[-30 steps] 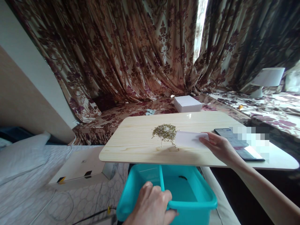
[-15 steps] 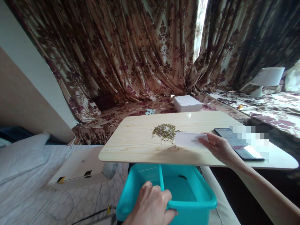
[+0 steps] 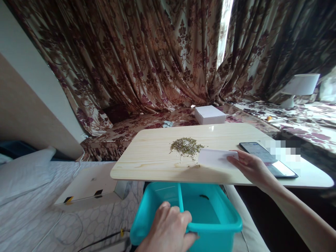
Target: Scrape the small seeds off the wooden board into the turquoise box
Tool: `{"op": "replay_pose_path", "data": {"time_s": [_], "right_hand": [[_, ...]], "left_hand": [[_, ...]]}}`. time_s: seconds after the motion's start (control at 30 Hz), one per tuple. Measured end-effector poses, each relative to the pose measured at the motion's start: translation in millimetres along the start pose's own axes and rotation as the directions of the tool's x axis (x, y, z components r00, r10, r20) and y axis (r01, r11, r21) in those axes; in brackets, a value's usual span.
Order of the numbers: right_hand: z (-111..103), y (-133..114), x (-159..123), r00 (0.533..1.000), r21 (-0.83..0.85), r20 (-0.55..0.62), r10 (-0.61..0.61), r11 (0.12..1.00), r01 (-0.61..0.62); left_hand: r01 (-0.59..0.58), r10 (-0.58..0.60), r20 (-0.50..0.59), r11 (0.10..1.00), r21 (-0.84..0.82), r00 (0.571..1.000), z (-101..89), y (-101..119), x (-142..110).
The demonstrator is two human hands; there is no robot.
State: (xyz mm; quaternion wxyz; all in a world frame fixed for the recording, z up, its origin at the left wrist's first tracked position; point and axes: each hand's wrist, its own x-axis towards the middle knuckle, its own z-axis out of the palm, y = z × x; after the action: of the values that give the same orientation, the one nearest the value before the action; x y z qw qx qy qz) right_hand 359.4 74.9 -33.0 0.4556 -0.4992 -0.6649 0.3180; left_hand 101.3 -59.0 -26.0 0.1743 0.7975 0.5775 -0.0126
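My right hand (image 3: 249, 164) pinches a flat white card (image 3: 216, 157) by its right end, low over the wooden tabletop (image 3: 147, 164). Left of the card lies a loose heap of small green and pale beans or seeds (image 3: 186, 145), with a few strays toward the near edge. My left hand (image 3: 170, 224) is closed over the near rim and divider of a turquoise two-compartment bin (image 3: 212, 227), below the table's front edge. A small dark sliver (image 3: 204, 197) lies in the bin's right compartment.
A phone (image 3: 266, 159) lies on the table to the right. Behind the table stands a white box (image 3: 210, 114) on the patterned ledge, with a lamp (image 3: 300, 87) farther right. A large white box (image 3: 89, 183) rests on the bed at left, near cables.
My right hand and the white card have shifted slightly right, away from the heap. The left hand stays on the bin.
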Motion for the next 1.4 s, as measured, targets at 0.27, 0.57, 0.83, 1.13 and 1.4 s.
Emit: {"op": "replay_pose_path", "data": {"time_s": [0.27, 0.57, 0.83, 1.13, 1.4], "right_hand": [[-2.9, 6.3, -3.4, 1.000, -0.031, 0.002, -0.011, 0.999, 0.011], [4.0, -3.6, -21.2, 0.990, 0.068, 0.144, 0.002, 0.998, -0.012], [15.0, -2.3, -9.6, 0.999, 0.091, 0.036, -0.002, 0.996, -0.001], [42.8, -2.0, 7.6, 0.998, 0.124, 0.062, -0.006, 0.992, -0.002], [40.2, -11.3, -2.6, 0.978, 0.134, 0.203, -0.035, 0.991, 0.007]], "left_hand": [[-0.006, 0.006, -0.047, 1.000, -0.007, 0.999, 6.1, -3.9, -0.1], [0.003, -0.004, -0.037, 1.000, -0.019, 0.999, 5.3, -4.4, -0.4], [0.004, -0.004, -0.052, 1.000, -0.018, 0.999, 5.9, -8.7, -3.4], [0.057, -0.059, -0.052, 0.998, -0.035, 0.997, 6.6, -19.0, -7.7], [0.049, -0.054, -0.110, 0.998, -0.051, 0.992, 14.4, -27.0, -10.7]]}}
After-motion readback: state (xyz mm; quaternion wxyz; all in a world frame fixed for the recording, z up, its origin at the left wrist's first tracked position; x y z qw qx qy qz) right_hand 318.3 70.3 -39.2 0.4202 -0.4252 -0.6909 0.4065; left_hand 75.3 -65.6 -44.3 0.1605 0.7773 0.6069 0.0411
